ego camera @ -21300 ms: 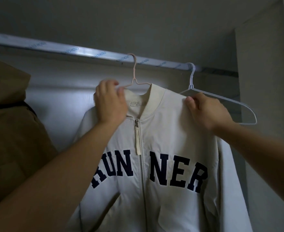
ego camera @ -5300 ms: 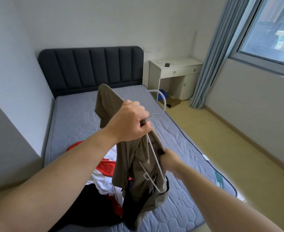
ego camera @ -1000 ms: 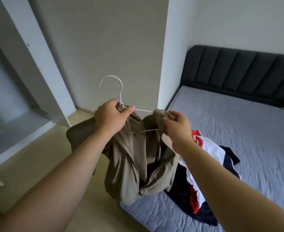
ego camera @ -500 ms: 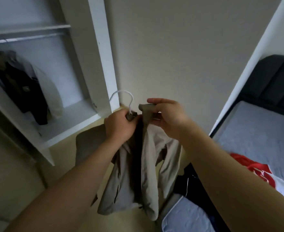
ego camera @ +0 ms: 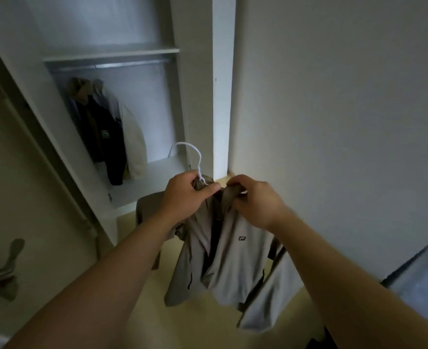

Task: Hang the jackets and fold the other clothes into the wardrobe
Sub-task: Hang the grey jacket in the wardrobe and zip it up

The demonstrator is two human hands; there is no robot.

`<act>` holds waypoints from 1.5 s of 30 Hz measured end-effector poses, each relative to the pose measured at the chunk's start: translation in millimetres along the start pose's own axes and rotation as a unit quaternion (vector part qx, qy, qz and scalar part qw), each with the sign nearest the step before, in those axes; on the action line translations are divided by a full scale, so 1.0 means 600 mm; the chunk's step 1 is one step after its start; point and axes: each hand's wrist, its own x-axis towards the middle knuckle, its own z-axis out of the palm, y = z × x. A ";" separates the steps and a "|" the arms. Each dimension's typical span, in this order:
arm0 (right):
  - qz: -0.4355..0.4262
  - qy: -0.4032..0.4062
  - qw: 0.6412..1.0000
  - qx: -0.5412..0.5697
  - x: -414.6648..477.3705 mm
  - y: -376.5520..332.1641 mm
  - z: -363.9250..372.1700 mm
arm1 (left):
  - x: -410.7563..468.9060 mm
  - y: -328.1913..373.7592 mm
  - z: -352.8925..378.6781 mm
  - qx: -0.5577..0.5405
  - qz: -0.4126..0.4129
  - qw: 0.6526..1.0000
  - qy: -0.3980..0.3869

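Observation:
A beige-grey jacket [ego camera: 235, 258] with a small chest logo hangs open from a white wire hanger [ego camera: 195, 157], held in front of me. My left hand [ego camera: 185, 195] grips the hanger's neck together with the jacket's collar. My right hand [ego camera: 255, 200] pinches the other side of the collar. The open wardrobe [ego camera: 107, 54] stands ahead on the left, its metal rail [ego camera: 112, 65] under a shelf. Several jackets [ego camera: 107, 129] hang from that rail at its left end, one dark and one cream.
A white upright panel [ego camera: 223, 84] forms the wardrobe's right side, with a plain wall to its right. The open wardrobe door [ego camera: 19, 172] stands at the left, a handle on its lower part. A corner of the bed [ego camera: 419, 275] shows at the lower right.
I have turned further left from the bed, so the wardrobe now faces me and looks closer. Both hands still hold the jacket on its hanger, my right hand's fingers curled tighter on the collar.

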 end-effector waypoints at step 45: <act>0.063 -0.103 0.989 0.085 1.461 0.040 0.494 | 1.354 -0.685 -0.211 -0.376 -0.384 0.835 0.117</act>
